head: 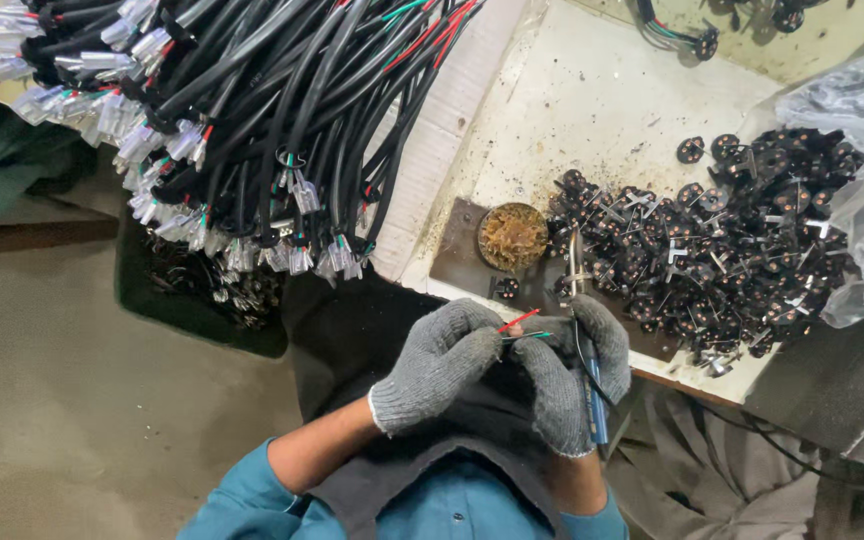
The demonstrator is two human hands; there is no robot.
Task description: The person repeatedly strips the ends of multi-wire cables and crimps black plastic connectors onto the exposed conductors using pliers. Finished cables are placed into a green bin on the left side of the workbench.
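Knitted cloth gloves (439, 362) (grey, nubbly); glossy plastic-sheathed cables (282, 110).

Grey knit gloves on left hand (439, 362) & right hand (574, 372), blue sleeves, dark apron.

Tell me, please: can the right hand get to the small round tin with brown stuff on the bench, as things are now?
Probably yes. The round tin sits open on the bench just beyond the right hand, with nothing lying between them. But that hand already holds a tool and thin wires, so its fingers are not free.
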